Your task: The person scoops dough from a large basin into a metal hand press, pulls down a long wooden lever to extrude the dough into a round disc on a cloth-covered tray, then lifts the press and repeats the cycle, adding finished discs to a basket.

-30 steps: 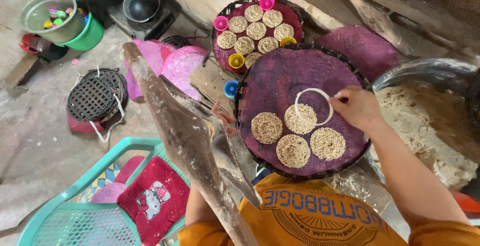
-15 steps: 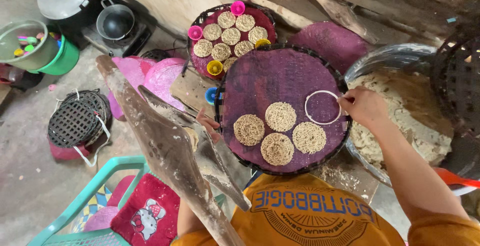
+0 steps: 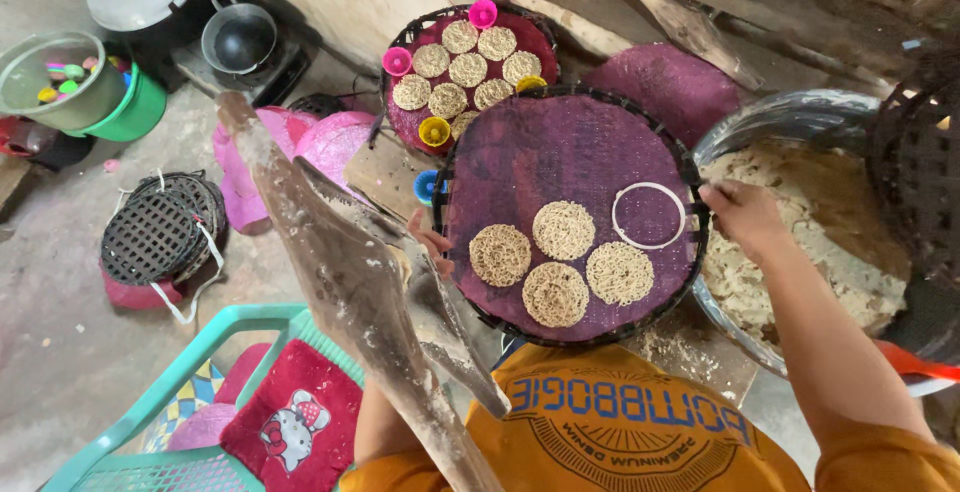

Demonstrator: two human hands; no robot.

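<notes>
Four round noodle discs (image 3: 562,260) lie in a cluster on the near half of a purple woven tray (image 3: 560,147), and just to their right sits a white ring mould (image 3: 649,215), flat on the mat and not filled. The tray is round with a dark wicker rim and rests in front of the person's orange shirt (image 3: 610,422).

The right hand (image 3: 745,217) reaches past the tray's right rim to the edge of a large metal basin (image 3: 790,117) heaped with pale noodle strands (image 3: 800,222); its fingers are curled together over the strands, though whether they pinch any cannot be told. The left hand (image 3: 432,248) shows only as fingertips at the tray's left rim, pressed against the wicker and gripping it.

Beyond the near tray, a second tray (image 3: 540,27) carries more noodle discs with pink and yellow small cups (image 3: 435,132) around its edge. A rough wooden plank (image 3: 340,272) slants across the foreground on the left. Further left are a dark wicker basket (image 3: 155,232), a green plastic chair (image 3: 180,392) with a red cushion, a green bucket (image 3: 140,112), and two metal pots (image 3: 240,37) by the wall.
</notes>
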